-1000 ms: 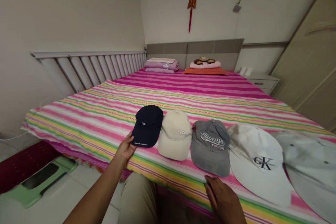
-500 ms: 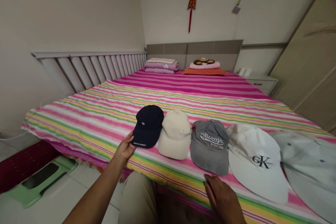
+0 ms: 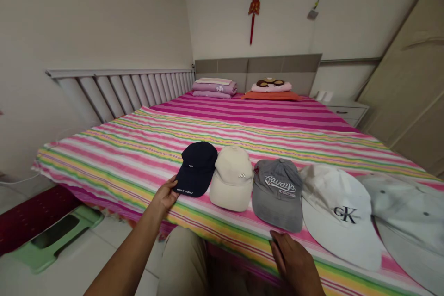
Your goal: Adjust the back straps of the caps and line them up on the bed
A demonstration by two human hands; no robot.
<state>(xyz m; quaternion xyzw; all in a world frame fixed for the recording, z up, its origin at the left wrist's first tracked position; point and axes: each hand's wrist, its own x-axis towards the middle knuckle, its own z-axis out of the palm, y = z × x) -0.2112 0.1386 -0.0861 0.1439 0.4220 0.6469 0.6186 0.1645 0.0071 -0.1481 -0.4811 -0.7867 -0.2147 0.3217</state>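
Along near edge of bed, left hand pinches brim of navy baseball cap; light grip best, avoids creasing. Right hand loose, empty, near grey "Always" cap.

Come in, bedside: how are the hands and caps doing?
Left hand touching navy cap at brim. Right hand by gray cap, nothing visible held. Beige cap close beside navy.

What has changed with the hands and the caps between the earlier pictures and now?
Nothing visibly moved, and nothing was taken or let go; only the camera view shifts slightly. The left hand still holds the brim of the navy cap, the right hand stays near the grey cap, and the other caps keep their places.
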